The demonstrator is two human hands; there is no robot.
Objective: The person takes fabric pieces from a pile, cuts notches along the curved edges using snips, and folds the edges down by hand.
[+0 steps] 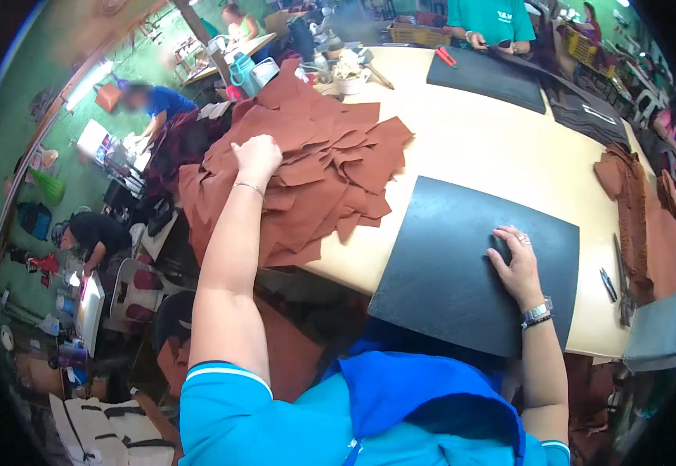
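A large heap of reddish-brown leather pieces (pixel 338 147) spreads over the left part of the table, some hanging over its edge. My left hand (pixel 259 159) is over this heap with its fingers curled closed; what they hold, if anything, is hidden behind the hand. In front of me a black rectangular board (pixel 462 264) lies on the table, its near edge by my blue apron (pixel 423 388). On the board's right half rests my right hand (pixel 518 268), open, fingers spread and holding nothing.
The cream table (pixel 400 85) also bears a pen (pixel 608 285), brown leather strips (pixel 629 217), a second black board (pixel 485 78) with a red-handled tool (pixel 446 57), and a white pot (pixel 349 78). A person in green (pixel 492 23) stands across the table; others work at left.
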